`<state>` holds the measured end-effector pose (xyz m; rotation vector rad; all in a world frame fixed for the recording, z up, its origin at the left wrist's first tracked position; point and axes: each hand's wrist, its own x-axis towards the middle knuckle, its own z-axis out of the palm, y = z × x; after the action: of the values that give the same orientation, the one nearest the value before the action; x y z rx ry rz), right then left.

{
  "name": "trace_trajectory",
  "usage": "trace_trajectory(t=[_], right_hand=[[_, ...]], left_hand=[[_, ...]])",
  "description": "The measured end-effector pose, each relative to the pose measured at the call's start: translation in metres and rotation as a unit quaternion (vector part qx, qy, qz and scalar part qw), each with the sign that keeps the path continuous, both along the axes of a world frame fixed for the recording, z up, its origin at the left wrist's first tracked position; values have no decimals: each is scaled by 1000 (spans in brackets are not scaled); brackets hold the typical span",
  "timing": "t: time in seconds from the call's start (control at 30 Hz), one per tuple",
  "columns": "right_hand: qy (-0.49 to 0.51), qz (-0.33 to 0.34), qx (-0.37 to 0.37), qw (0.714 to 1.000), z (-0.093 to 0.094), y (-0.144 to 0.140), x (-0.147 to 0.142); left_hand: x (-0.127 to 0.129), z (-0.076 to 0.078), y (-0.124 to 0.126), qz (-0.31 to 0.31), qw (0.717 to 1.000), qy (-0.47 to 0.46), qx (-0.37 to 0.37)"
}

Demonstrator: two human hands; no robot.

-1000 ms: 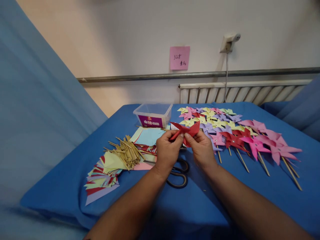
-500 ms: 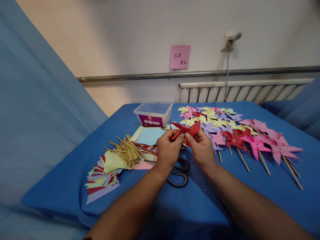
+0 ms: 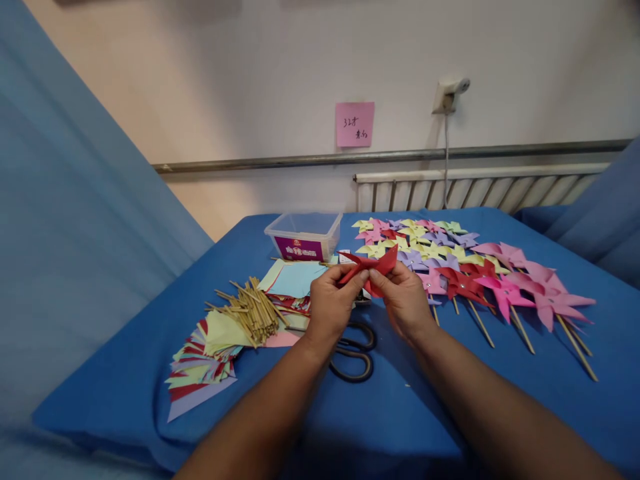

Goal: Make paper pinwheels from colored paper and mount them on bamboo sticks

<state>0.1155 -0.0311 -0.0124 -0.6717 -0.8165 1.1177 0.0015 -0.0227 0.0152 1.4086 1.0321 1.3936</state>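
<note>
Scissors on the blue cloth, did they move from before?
No, the scissors look unmoved: they lie in the same place against the plastic tub; the whole picture just shifted slightly.

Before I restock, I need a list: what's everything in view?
folded paper: one, red, centre
pinwheels: many, multicoloured, right side
sticks: one bundle, tan, left side
loose papers: many, multicoloured, by sticks
scissors: one, dark handles, centre
tub: one, clear, back
item: one, white, behind folded paper
note: one, pink, wall
corded socket: one, white, wall
pipe: one, grey, wall
radiator: one, white, under pipe
curtains: two, blue, both sides
tablecloth: one, blue, under pinwheels
left hand: one, bare, holding folded paper
right hand: one, bare, holding folded paper
</note>
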Motion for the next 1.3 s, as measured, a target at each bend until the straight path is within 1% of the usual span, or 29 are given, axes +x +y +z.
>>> trace_trajectory(t=[0.1,0.23,0.47,0.7,1.0,1.13,1.3], right_hand=[[19,13,-9,1000,1,-1,-1],[28,17,-10,999,0,-2,-3],[-21,-19,25,999,-3,1,-2],[-73,-55,25,995,-2,0,-2],[-77,-46,22,996,-2,0,-2],[-46,-29,1,999,-1,0,-1],[31,24,-24,999,2,0,0]], left_hand=[[-1,0,3,3,1000,-21,-19],[-1,2,1,7,1000,-15,-12],[0,3,-2,23,999,29,21],[0,0,-2,36,998,43,30],[0,-3,-3,40,998,39,23],[1,-4,-3,38,999,17,12],[3,-6,1,-19,996,-79,-45]])
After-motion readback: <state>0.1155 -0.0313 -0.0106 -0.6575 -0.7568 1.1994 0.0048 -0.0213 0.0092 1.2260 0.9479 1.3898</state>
